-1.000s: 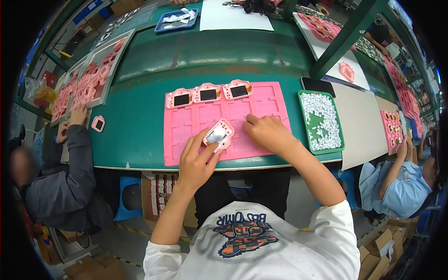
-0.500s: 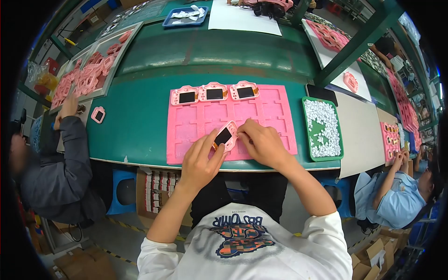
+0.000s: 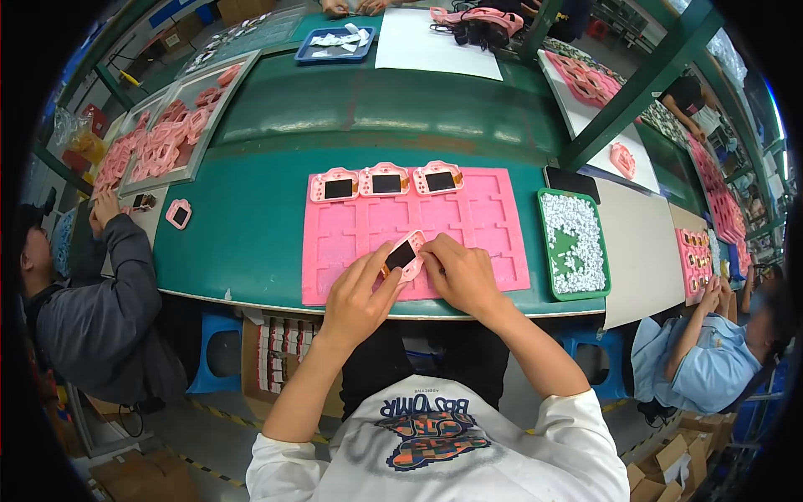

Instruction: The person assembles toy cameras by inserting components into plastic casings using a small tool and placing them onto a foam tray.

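Note:
A pink shell with a dark screen is tilted between my hands, over the front part of the pink foam tray. My left hand grips its lower left side with fingers and thumb. At its right edge, the bent fingers of my right hand are pressed together; whatever they pinch is hidden. Three similar pink shells with screens, a left one, a middle one and a right one, lie along the tray's back row.
Right of the foam, a green tray holds small white parts, with a black flat object behind it. A small pink device lies left. Pink frames fill trays farther left. Co-workers sit at both sides; a blue tray stands at the back.
My right hand has moved left from over the foam to the shell's right edge. The held shell has turned, and its screen now looks dark. The view has shifted slightly.

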The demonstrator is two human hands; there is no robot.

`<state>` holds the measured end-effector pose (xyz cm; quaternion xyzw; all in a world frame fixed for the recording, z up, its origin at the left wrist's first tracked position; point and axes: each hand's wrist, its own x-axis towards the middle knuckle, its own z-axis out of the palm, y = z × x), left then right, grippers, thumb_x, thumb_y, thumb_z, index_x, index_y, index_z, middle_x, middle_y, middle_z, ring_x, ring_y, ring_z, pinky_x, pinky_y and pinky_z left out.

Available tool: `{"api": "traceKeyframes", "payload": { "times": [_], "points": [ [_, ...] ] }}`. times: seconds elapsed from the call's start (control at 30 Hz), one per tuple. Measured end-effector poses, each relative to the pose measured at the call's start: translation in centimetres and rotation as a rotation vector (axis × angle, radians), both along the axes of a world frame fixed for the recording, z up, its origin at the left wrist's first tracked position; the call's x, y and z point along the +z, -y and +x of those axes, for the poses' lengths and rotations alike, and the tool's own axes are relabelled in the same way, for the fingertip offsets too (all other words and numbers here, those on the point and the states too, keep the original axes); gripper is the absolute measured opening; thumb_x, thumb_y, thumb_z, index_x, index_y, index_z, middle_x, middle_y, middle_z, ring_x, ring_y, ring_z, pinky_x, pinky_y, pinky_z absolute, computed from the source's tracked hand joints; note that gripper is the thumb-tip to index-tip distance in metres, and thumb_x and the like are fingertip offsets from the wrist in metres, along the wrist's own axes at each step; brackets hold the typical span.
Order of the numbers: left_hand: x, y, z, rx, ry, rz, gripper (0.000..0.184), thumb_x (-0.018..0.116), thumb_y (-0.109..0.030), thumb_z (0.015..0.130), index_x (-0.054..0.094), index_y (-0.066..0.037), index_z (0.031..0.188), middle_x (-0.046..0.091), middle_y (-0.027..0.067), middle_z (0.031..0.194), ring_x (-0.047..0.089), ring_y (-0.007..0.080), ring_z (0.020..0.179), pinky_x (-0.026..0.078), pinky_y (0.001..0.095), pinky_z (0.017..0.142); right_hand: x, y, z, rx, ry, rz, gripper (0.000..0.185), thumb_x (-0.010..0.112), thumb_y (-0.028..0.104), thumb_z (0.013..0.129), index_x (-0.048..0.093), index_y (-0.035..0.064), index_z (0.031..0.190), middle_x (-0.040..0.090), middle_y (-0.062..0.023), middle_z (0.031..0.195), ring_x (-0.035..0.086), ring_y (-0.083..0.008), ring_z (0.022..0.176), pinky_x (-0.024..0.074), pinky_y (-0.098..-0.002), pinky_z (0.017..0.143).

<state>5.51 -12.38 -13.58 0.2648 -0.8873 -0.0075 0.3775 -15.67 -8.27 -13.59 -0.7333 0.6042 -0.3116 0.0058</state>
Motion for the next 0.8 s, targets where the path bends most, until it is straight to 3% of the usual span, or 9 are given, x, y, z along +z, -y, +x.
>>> {"api": "traceKeyframes", "payload": {
  "times": [0.13, 0.3, 0.47, 0.57, 0.67, 0.8],
  "points": [
    [-0.1, 0.5, 0.2, -0.02, 0.008, 0.002, 0.023, 0.08, -0.004, 0.081, 0.074, -0.001, 0.102, 0.064, 0.0164, 0.135, 0.066, 0.0251, 0.096, 0.057, 0.033, 0.08, -0.1, -0.2, 0.3, -0.029, 0.022, -0.045, 0.007, 0.069, 0.008, 0.091, 0.069, 0.0082, 0.098, 0.066, -0.005, 0.087, 0.059, -0.0286, 0.056, 0.0459, -0.0365, 0.051],
    [0.1, 1.0, 0.8, -0.086, -0.044, 0.123, 0.025, 0.08, -0.004, 0.081, 0.075, -0.001, 0.105, 0.064, 0.0179, 0.135, 0.065, 0.028, 0.098, 0.057, 0.0355, 0.083, 1.1, -0.8, -0.3, 0.003, -0.167, -0.004, 0.012, 0.07, 0.008, 0.089, 0.068, 0.0091, 0.1, 0.067, -0.0059, 0.088, 0.059, -0.029, 0.056, 0.046, -0.0366, 0.051],
    [2.3, 1.3, 1.3, -0.223, -0.084, 0.261, 0.03, 0.082, -0.007, 0.083, 0.075, 0.0, 0.112, 0.063, 0.018, 0.137, 0.065, 0.0278, 0.105, 0.056, 0.0372, 0.088, 3.3, -0.8, -2.2, 0.232, -0.181, -0.044, 0.019, 0.072, 0.008, 0.086, 0.069, 0.0093, 0.105, 0.066, -0.0047, 0.087, 0.057, -0.0266, 0.053, 0.045, -0.0355, 0.049],
    [5.8, -2.1, 0.1, -0.311, -0.685, 0.683, 0.039, 0.082, -0.009, 0.086, 0.07, 0.001, 0.122, 0.063, 0.0174, 0.138, 0.064, 0.0258, 0.111, 0.055, 0.0376, 0.091, 7.6, -2.9, -1.9, 0.269, -0.149, -0.204, 0.02, 0.072, 0.007, 0.086, 0.071, 0.0076, 0.106, 0.063, -0.0028, 0.082, 0.053, -0.0214, 0.051, 0.0434, -0.0331, 0.048],
    [5.8, -6.4, -1.2, -0.424, -1.107, 1.091, 0.054, 0.082, -0.012, 0.089, 0.06, 0.002, 0.137, 0.064, 0.0175, 0.133, 0.064, 0.0231, 0.111, 0.055, 0.036, 0.091, 10.6, -4.3, -0.8, 0.309, -0.136, -0.301, 0.021, 0.073, 0.006, 0.085, 0.072, 0.0066, 0.106, 0.061, -0.0014, 0.079, 0.05, -0.0182, 0.05, 0.0419, -0.0315, 0.048],
    [6.7, -9.7, -1.6, -0.286, -0.973, 1.313, 0.05, 0.075, -0.008, 0.094, 0.057, 0.002, 0.14, 0.067, 0.0185, 0.125, 0.065, 0.0221, 0.102, 0.055, 0.0324, 0.087, 12.5, -6.4, 0.2, 0.39, -0.153, -0.424, 0.022, 0.074, 0.005, 0.083, 0.074, 0.0043, 0.105, 0.057, 0.0008, 0.074, 0.043, -0.0126, 0.049, 0.0377, -0.0281, 0.046]
  ]
}}
